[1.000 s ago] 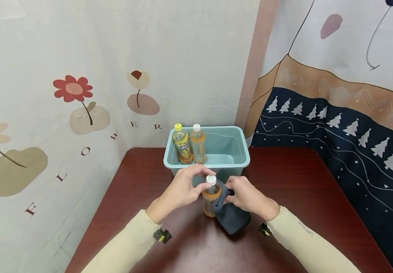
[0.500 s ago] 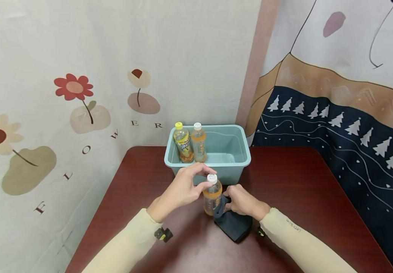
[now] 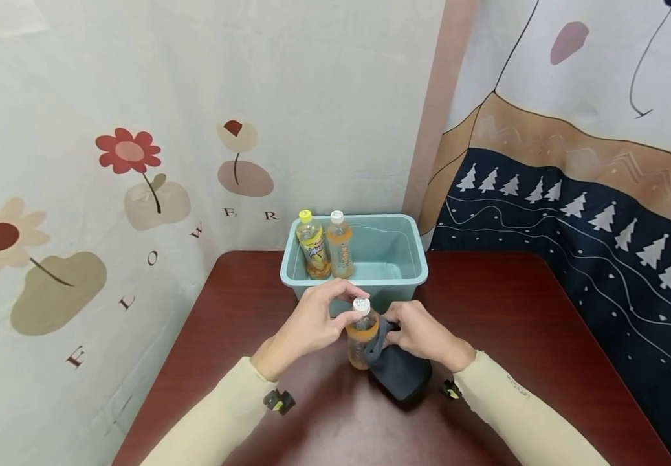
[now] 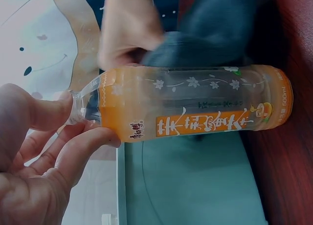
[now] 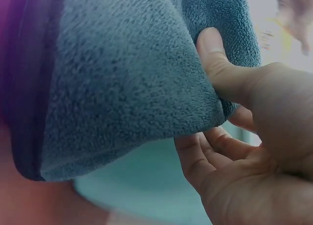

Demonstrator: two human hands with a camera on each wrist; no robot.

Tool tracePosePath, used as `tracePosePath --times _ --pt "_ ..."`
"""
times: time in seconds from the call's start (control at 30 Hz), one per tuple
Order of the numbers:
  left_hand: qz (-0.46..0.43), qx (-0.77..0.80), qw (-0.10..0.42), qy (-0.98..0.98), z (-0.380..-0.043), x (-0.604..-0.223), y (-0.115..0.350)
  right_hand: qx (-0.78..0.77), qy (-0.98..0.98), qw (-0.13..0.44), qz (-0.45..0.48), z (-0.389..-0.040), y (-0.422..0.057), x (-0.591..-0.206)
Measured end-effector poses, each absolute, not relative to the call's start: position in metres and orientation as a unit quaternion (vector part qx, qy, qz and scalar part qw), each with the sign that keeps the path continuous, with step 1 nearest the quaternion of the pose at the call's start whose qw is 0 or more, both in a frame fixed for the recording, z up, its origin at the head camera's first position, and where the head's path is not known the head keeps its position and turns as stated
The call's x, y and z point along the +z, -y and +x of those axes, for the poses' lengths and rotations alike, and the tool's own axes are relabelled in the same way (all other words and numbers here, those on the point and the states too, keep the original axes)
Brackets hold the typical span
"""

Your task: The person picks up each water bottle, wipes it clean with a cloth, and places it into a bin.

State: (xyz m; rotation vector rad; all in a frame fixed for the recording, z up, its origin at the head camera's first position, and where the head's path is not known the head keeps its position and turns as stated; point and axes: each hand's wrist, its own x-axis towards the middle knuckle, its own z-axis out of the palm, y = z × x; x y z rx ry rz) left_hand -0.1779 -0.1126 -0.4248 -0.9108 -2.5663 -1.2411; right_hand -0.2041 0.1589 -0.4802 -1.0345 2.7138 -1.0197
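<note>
A clear plastic bottle with an orange label and white cap stands upright on the table. My left hand pinches it by the cap and neck between thumb and fingers; the left wrist view shows the bottle side-on with its printed label. In my right hand is a dark grey cloth, bunched against the bottle's right side with its loose end hanging down. The right wrist view shows the thumb pressing the fuzzy cloth from one side, with the fingers behind it.
Behind the hands stands a light blue plastic bin. At its left end are a yellow-capped bottle and a white-capped bottle. The dark red table meets printed curtains at the back and sides.
My right hand slid the cloth down the bottle's side, then back up to near its shoulder. The left hand has stayed on the bottle's top.
</note>
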Motion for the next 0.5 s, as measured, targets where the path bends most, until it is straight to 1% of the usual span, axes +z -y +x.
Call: tracePosePath --times 0.27,0.4,0.5 --pt "-0.298 -0.409 0.077 0.859 -0.175 -0.423 0.112 -0.354 -0.875 -0.019 -0.329 -0.197 -0.157 -0.437" --pt "-0.295 -0.405 0.075 0.862 -0.174 -0.422 0.111 -0.359 -0.867 -0.044 -0.344 -0.195 -0.152 -0.427" --pt "-0.294 -0.402 0.074 0.864 -0.174 -0.422 0.111 -0.353 -0.867 -0.052 -0.347 -0.194 -0.150 -0.424"
